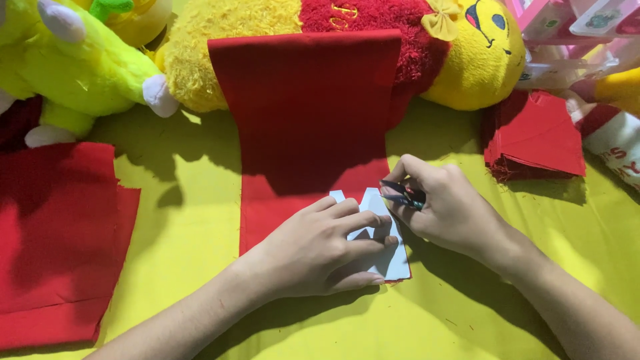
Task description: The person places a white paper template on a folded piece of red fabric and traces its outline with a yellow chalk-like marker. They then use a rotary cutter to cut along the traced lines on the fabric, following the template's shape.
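I saw the white paper template [390,257] lying on the near right corner of the red felt strip [310,127], pinned flat so it would not slide. My left hand [320,250] lay spread open on it, fingers pressing down. My right hand [443,207] was closed around a dark pen [402,193], tip at the template's upper edge. Yellow cloth [187,187] lay beneath; plush toys [87,60] sat behind.
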